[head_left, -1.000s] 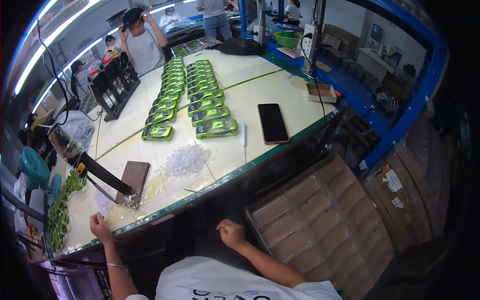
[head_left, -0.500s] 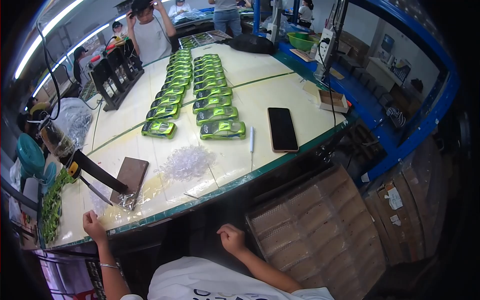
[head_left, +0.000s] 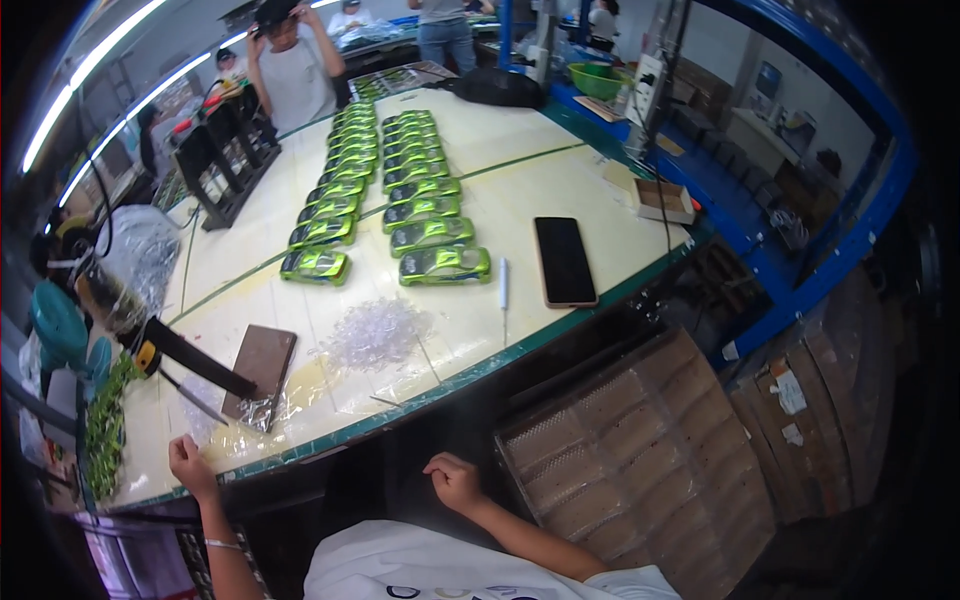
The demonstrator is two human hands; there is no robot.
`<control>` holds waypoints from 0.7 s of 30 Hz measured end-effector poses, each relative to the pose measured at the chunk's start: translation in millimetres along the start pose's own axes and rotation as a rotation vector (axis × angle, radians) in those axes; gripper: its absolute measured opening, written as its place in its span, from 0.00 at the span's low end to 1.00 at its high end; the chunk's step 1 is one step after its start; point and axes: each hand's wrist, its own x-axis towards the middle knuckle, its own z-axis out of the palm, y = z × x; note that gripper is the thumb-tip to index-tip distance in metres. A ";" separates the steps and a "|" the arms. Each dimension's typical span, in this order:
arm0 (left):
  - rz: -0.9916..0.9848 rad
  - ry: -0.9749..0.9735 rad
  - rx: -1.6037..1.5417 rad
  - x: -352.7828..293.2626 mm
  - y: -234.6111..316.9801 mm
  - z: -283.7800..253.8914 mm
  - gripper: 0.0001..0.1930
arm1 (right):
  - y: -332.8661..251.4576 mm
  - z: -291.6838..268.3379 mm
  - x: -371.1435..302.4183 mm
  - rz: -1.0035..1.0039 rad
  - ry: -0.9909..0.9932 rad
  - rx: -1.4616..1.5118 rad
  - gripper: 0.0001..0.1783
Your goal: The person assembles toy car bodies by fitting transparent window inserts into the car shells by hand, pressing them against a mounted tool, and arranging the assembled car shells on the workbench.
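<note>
My left hand (head_left: 190, 466) is closed in a loose fist at the table's near left edge, below a brown block (head_left: 261, 365). My right hand (head_left: 455, 481) is curled shut in front of my body, off the table's edge, with nothing seen in it. Two rows of green toy cars (head_left: 445, 264) run away from me along the table. Between the cars and the near edge lies a heap of small clear plastic pieces (head_left: 375, 333). A screwdriver with a white handle (head_left: 504, 285) lies right of the heap, beside a dark-screened phone (head_left: 565, 262).
A dark bar (head_left: 205, 355) slants down onto the brown block. Green parts (head_left: 105, 430) pile at the left edge. A compartmented tray (head_left: 630, 460) sits low right. A black stand (head_left: 225, 170), a small open box (head_left: 662, 200) and a person (head_left: 297, 80) are farther off.
The view has shifted slightly. My left hand sits a little lower in the picture, and my right hand slightly left. Both remain closed. The toy cars and tools stay in place.
</note>
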 end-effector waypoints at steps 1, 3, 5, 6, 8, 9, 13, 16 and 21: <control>-0.004 -0.011 0.014 1.0 -2.1 -2.5 0.10 | -1.8 -0.6 0.8 -0.010 -0.015 0.002 0.05; -0.014 0.017 -0.001 1.5 -6.4 -5.5 0.10 | -1.5 2.5 3.6 -0.013 0.008 0.003 0.05; -0.011 0.000 0.024 0.9 -6.5 -6.4 0.09 | 0.6 3.2 2.3 -0.023 -0.034 -0.001 0.05; -0.007 -0.009 0.023 1.2 -6.5 -4.6 0.10 | 1.5 1.8 1.1 -0.018 -0.005 -0.005 0.05; 0.015 -0.027 0.011 1.6 -6.9 -3.2 0.10 | 3.2 -2.2 -0.5 -0.002 -0.010 -0.031 0.05; 0.023 -0.041 0.028 1.8 -7.5 -3.3 0.10 | 4.0 -3.5 -1.7 0.000 0.015 -0.034 0.05; 0.067 -0.037 0.053 5.0 -9.7 -5.1 0.09 | 1.5 -5.0 -2.5 0.003 0.019 -0.034 0.05; 0.060 -0.023 0.069 3.6 -2.7 -3.9 0.08 | 1.6 -4.3 -5.0 -0.012 0.032 -0.031 0.05; 0.061 -0.022 0.155 10.9 -13.5 2.5 0.09 | 1.9 -4.5 -5.7 -0.014 0.046 -0.050 0.04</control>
